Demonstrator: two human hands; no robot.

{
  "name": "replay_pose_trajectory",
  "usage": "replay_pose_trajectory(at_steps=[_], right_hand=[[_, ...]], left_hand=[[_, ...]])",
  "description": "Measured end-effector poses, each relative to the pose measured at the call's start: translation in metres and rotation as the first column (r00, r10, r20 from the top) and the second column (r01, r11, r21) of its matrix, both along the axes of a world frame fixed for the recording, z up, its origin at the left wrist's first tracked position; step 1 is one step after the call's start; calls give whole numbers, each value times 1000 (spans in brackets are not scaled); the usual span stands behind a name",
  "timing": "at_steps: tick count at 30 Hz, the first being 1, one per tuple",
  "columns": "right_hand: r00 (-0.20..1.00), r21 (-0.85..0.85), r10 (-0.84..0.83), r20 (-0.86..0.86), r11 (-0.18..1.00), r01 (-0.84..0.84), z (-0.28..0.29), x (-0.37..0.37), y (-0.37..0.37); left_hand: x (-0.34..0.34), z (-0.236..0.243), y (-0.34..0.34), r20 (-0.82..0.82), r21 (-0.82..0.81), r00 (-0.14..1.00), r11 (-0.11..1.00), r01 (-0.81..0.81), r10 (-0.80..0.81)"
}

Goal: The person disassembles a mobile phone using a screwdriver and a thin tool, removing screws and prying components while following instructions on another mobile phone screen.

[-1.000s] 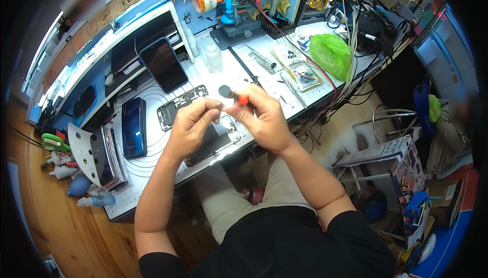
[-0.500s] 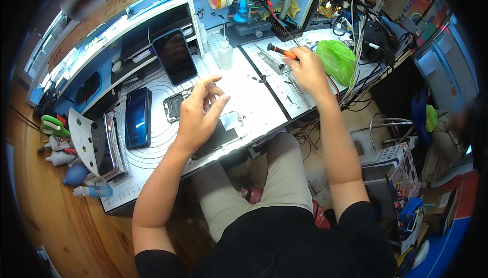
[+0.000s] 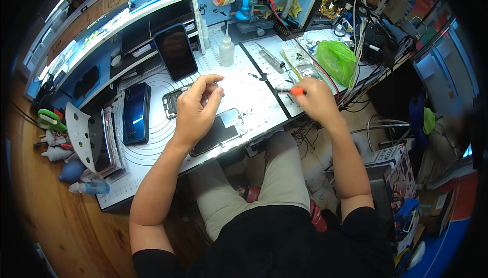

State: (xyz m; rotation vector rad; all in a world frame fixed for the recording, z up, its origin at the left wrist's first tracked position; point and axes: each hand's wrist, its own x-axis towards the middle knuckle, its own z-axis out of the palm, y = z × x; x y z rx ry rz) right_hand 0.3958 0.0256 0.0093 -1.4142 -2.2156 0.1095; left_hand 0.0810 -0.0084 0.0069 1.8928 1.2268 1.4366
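My right hand (image 3: 320, 99) grips an orange and black screwdriver (image 3: 296, 91), its dark end pointing left over the work mat. Over the opened phone parts, my left hand (image 3: 199, 102) has its fingers curled and thumb drawn near the index finger; anything between them is too small to make out. A phone frame with exposed inner parts (image 3: 172, 104) lies just left of that hand. Beneath and to its right is a dark phone body (image 3: 219, 134) with a bright metal plate. A phone with a dark screen (image 3: 176, 53) leans behind, and a blue-backed phone (image 3: 136, 114) lies to the left.
A white dropper bottle (image 3: 226, 52) stands at the back of the mat. Tweezers-like tools (image 3: 272, 58) and a green plastic bag (image 3: 336, 59) lie at right, beside bundled cables (image 3: 360, 34). A shelf and a curved white piece (image 3: 80, 134) border the left.
My right hand has come nearer and slightly right with the screwdriver, away from the tools at the back. My left hand's thumb and fingers have drawn closer together.
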Motion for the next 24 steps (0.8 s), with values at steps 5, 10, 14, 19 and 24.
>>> replay_pose_trajectory(at_steps=[5,10,14,19,24], right_hand=[[998,204,-46,32,978,39,-22,-7,-25],[956,224,-50,-289,967,118,-28,-20,-26],[830,263,89,-551,962,72,-17,-75,-48],[784,407,236,-574,913,23,-24,-130,-51],[820,376,262,-509,925,-61,-22,-136,-49]], left_hand=[[7,4,-6,-15,-89,998,994,67,-68],[9,6,-9,-29,-95,990,986,138,-141],[10,1,-8,177,-303,941,893,332,-289],[4,-5,-4,516,-408,799,731,546,-309],[2,2,-1,670,-407,726,740,535,-157]])
